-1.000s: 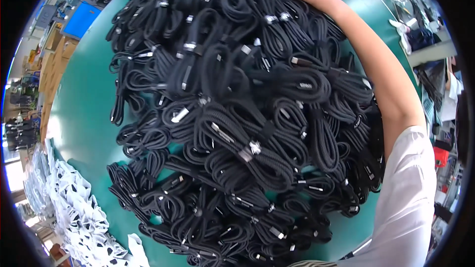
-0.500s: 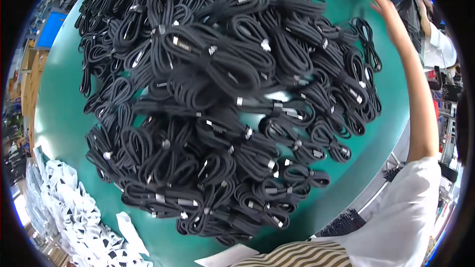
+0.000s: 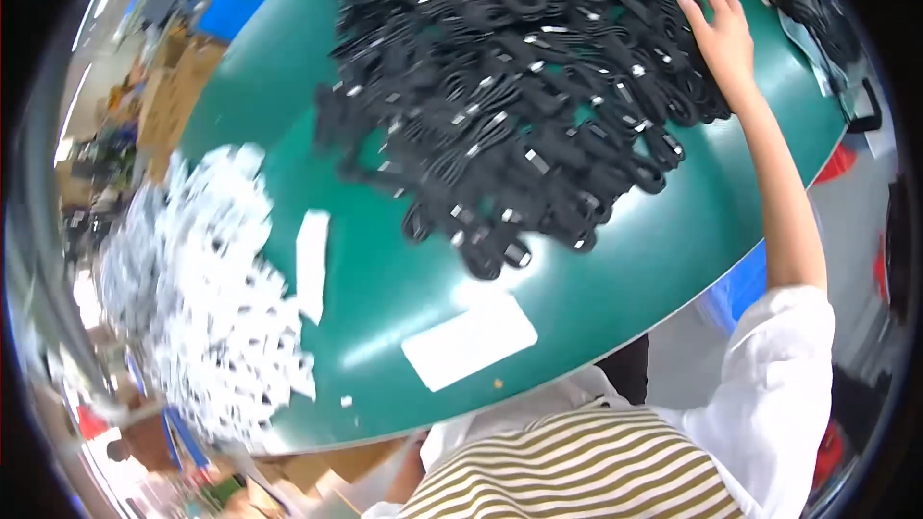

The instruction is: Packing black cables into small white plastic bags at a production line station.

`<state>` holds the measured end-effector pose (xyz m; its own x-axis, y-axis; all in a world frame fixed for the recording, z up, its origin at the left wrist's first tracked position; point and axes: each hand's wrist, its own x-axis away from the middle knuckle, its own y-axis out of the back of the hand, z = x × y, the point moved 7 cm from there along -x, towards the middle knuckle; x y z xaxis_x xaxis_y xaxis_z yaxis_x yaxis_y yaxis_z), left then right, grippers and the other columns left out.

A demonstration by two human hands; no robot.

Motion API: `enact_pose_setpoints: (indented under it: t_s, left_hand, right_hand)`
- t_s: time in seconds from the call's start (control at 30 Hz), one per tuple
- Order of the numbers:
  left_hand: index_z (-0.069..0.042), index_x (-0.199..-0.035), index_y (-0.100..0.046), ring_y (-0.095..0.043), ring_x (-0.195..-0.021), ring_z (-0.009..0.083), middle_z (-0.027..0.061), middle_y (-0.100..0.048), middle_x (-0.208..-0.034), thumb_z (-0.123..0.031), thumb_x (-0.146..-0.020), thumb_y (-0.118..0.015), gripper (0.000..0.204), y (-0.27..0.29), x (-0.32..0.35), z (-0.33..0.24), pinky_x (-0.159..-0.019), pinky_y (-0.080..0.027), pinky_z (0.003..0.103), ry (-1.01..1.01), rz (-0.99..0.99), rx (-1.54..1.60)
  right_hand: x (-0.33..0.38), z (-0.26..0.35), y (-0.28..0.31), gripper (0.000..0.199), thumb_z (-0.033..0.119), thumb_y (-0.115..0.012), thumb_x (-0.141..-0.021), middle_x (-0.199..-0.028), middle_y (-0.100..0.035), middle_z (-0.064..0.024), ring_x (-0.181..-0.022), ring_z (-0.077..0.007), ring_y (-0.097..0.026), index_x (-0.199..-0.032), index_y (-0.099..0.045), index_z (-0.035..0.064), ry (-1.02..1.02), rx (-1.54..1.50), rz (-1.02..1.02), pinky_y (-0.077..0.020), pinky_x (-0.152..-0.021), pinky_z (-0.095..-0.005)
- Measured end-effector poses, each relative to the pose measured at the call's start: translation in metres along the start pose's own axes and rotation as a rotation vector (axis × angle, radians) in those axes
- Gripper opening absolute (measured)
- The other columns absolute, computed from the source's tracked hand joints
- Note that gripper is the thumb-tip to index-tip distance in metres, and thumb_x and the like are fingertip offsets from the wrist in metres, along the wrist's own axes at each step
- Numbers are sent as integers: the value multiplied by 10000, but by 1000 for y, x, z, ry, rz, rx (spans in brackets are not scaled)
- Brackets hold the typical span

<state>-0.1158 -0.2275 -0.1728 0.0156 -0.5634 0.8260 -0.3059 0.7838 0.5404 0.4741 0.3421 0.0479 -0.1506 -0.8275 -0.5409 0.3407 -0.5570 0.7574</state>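
Now the right hand (image 3: 723, 34), fingers spread open, rests on the far-right edge of the black cable pile (image 3: 519, 86), which sprawls leftward across the table (image 3: 615, 269); left hand not in view.

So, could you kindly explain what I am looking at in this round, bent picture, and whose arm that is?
The picture comes from a wide fisheye camera worn on a person's head, looking down, so straight edges bend near the rim. There is no machine here: a person works with bare hands. The arm on the right is their own; the right hand rests with spread fingers on the far edge of a big pile of coiled black cables, gripping nothing that I can see. The left hand is out of view. The pile lies on a green table. Nearer lie a white card, a white strip and a heap of small white packets.
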Motion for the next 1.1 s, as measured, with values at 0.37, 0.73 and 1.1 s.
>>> enact_pose_setpoints:
  t_s: [0.37, 0.73, 1.1]
  left_hand:
    - [-19, -891, -676, -629, -730, 285, 137, -659, -820, -89, -881, -657, 73, 128, 172, -160, -666, -506, 345, -437, -657, 356]
    - [-10, -882, -670, -637, -743, 234, 101, -619, -828, -53, -836, -708, 73, 205, 63, -278, -667, -512, 328, -863, -1199, 518]
    - [-1, -903, -650, -579, -691, 169, 80, -623, -824, -49, -850, -702, 89, 207, 17, -265, -658, -482, 294, -671, -1049, 660]
  right_hand:
    - [252, 272, 40, 282, 258, -778, -787, -911, -589, -79, -747, -306, -641, -935, -672, 42, 674, -324, 228, -528, -646, -397]
    - [255, 237, 65, 150, 161, -683, -835, -830, -620, -121, -691, -280, -638, -819, -639, 19, 443, -425, 153, -521, -618, -377]
    - [292, 186, 106, 100, 59, -597, -922, -714, -601, -101, -634, -216, -617, -995, -566, -2, 279, -787, 483, -472, -582, -324]
